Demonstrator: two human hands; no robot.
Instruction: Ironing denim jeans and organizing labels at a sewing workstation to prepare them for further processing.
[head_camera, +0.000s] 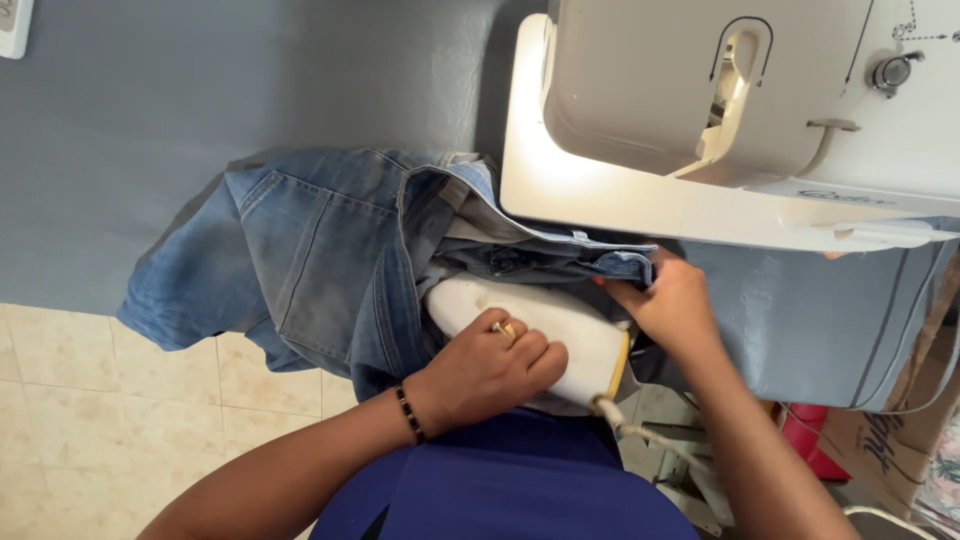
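Left-hand grip (490, 368) is closed over the top of a white clothes iron (535, 335), fingers curled round it, a ring on one finger and a dark bead bracelet (409, 414) at the wrist. That iron lies with its long axis running from upper left to lower right, its rounded nose pointing up-left into the folds of blue jeans (320, 255) and its cord end (610, 410) toward the person's body. Right hand (668, 300) pinches a folded denim edge just beside the iron's far side; the fingertips are partly hidden in the cloth, so how tightly they close is hard to tell. Those jeans are bunched on the grey bench (200, 110), one part hanging over its front edge above the tiled floor (90, 400). Behind them stands a white sewing machine (700, 110).
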